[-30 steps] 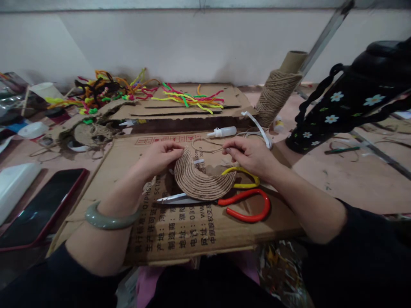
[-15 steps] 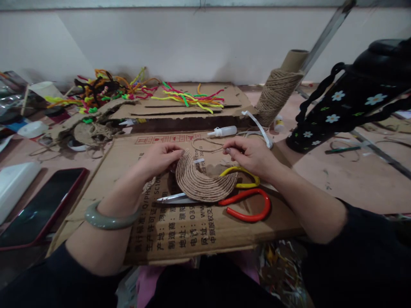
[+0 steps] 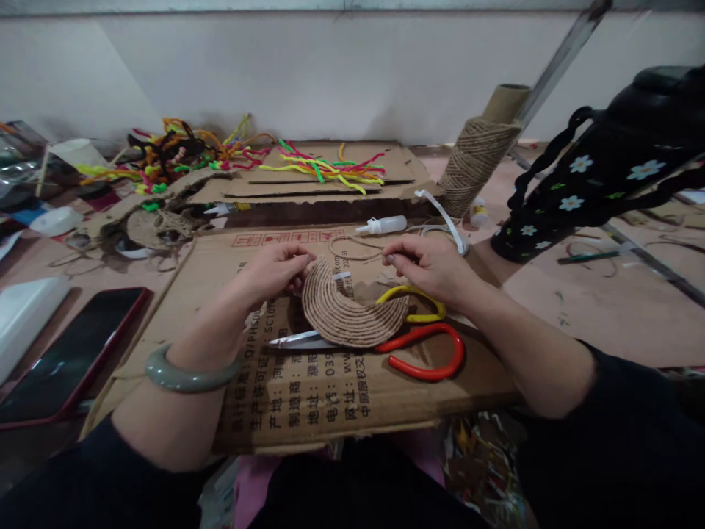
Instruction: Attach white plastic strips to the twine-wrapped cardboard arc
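Observation:
A crescent of jute twine, laid in close curved rows, rests over a pair of scissors with one red and one yellow handle. At the crescent's upper left end, my left hand is closed, thumb and fingers pinching its edge. My right hand pinches a loose length of twine above the yellow handle; the twine bends in a loop toward the crescent. A small white strip shows by the crescent's inner edge. Part of the scissors' blades is hidden under the crescent.
Under everything lies a printed cardboard sheet. A glue bottle, a twine spool and a black flowered flask stand beyond. Colourful pipe cleaners lie at the back, a phone at left.
My left hand and the crescent have shifted very slightly. My right hand stays in place with the twine.

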Motion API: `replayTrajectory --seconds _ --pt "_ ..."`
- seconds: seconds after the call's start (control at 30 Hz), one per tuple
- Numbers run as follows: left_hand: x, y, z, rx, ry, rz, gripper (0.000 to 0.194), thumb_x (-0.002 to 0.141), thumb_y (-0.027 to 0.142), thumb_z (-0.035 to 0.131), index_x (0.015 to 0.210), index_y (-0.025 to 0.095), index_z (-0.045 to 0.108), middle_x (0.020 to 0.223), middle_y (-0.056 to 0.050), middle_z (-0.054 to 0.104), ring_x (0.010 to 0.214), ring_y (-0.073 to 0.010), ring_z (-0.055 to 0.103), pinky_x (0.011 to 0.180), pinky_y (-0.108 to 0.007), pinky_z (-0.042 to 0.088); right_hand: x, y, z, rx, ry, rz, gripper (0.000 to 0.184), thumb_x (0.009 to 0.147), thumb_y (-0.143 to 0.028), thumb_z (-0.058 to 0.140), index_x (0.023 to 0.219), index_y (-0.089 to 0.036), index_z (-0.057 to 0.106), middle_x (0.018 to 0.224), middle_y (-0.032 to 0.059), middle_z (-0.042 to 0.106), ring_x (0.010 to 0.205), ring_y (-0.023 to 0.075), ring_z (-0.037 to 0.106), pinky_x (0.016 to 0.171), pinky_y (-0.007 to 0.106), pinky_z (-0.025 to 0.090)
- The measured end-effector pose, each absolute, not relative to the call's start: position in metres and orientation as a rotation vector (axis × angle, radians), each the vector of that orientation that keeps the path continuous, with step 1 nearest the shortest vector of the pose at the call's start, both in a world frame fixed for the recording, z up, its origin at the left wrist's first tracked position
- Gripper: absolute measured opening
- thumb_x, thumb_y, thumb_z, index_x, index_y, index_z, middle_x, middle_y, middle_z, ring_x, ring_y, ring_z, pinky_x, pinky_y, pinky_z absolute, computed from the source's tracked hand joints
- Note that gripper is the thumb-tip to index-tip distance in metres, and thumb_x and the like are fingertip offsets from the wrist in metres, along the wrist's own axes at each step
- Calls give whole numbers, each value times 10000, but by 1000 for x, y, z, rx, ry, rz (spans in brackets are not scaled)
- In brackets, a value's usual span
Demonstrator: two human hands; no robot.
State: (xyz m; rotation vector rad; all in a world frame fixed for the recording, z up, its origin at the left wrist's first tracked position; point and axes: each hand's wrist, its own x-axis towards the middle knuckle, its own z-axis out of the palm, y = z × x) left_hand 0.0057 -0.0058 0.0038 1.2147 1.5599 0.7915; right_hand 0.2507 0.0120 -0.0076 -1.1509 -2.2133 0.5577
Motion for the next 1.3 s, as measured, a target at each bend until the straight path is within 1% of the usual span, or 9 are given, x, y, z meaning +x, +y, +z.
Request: replayTrajectory --seconds 0.2,0.33,0.6,0.8,0.93,1.1,1.3 --pt "4 -7 5 1215 1508 830 23 707 182 655 700 163 667 554 -16 573 443 -97 472 427 -214 377 250 12 -8 -1159 -2215 564 183 820 -232 491 868 -161 653 695 20 643 618 129 541 604 258 380" --pt "3 -7 4 1196 1493 822 54 681 191 672 731 170 674 558 -17 578 438 -94 463 411 -209 351 250 12 -9 -1162 -2215 562 182 822 -233 491 867 -163 653 691 20 639 617 129 537 602 260 378" --pt "2 -7 5 1185 1467 829 110 669 171 671 778 166 666 569 -12 575 443 -91 469 422 -213 362 250 11 -7 -1164 -2217 560 180 818 -225 492 860 -156 652 678 16 625 616 126 532 606 259 376" --pt "3 -7 5 1176 1461 798 124 697 148 626 816 169 653 546 2 557 448 -98 486 416 -213 351 250 11 -5 -1172 -2219 554 195 816 -226 489 870 -149 660 684 23 634 615 128 536 599 258 374" --pt "4 -8 8 1172 1473 780 113 728 129 591 833 159 622 568 12 566 451 -79 492 411 -188 351 251 12 -7 -1153 -2219 533 194 812 -222 492 865 -144 662 692 25 647 601 124 541 592 253 380" --pt "3 -7 9 1207 1488 706 110 780 141 557 888 141 575 669 2 615 484 -63 531 431 -173 385 252 13 -10 -1140 -2212 524 185 813 -215 498 863 -146 662 696 25 657 602 125 553 590 252 386" --pt "4 -6 6 1219 1532 672 93 798 140 543 888 143 563 666 -3 624 483 -68 534 471 -199 425 251 12 -9 -1134 -2224 510 176 819 -214 503 857 -147 662 691 22 655 599 120 547 586 250 387"
